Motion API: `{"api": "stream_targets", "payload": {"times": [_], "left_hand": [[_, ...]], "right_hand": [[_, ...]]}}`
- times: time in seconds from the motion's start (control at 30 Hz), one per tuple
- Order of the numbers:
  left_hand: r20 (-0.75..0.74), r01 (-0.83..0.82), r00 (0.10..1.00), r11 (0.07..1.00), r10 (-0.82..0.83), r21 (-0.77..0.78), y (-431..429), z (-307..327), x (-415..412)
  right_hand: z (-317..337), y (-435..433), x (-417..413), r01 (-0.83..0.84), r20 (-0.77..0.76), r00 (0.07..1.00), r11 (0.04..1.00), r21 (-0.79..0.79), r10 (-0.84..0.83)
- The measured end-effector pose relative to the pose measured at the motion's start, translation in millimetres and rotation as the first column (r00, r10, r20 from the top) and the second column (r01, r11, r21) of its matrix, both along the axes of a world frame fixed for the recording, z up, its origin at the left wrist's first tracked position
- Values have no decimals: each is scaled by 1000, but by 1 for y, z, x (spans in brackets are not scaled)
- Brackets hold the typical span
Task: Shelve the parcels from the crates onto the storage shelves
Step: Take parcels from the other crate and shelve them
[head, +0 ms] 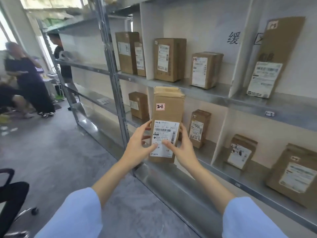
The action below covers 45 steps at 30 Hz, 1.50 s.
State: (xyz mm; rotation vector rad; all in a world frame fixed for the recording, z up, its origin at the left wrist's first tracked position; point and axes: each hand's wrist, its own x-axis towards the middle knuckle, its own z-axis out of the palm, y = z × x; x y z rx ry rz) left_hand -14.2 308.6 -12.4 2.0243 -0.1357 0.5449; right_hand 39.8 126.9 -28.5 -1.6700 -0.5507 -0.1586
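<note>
Head view: left hand (139, 143) and right hand (182, 147) grip one parcel (167, 107) beside nine shelved parcels (169, 60).

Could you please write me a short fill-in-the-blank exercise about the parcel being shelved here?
The cardboard parcel in the person's hands bears a handwritten sticker marked ____. The left hand and the right hand grip the parcel's ____ half. The parcel is held ____, not lying flat, before the metal shelves.
Missing words: 2-1; lower; upright.
</note>
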Motion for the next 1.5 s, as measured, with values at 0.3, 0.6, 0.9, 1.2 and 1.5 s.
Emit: {"api": "stream_targets", "payload": {"times": [0.3, 0.6, 0.9, 1.2, 1.5], "left_hand": [[15, -107, 994, 994, 108, -37, 95, -15, 42], [0, -187, 982, 982, 187, -32, 201, -27, 125], [-69, -178, 980, 980, 184, 92, 290, -44, 224], [-132, -54, 987, 965, 91, 255, 350, -64, 304], [-182, 176, 978, 857, -98, 485, 416, -79, 430]], "right_hand": [[-4, 109, 62, -90, -16, 996, 995, -41, 90], [-24, 227, 158, -168, -63, 984, 985, -33, 166], [-48, 309, 251, -146, -122, 982, 989, -13, 144], [-85, 352, 317, 39, -182, 982, 997, -66, -50], [-122, 377, 385, 415, -189, 881, 900, -132, -434]]}}
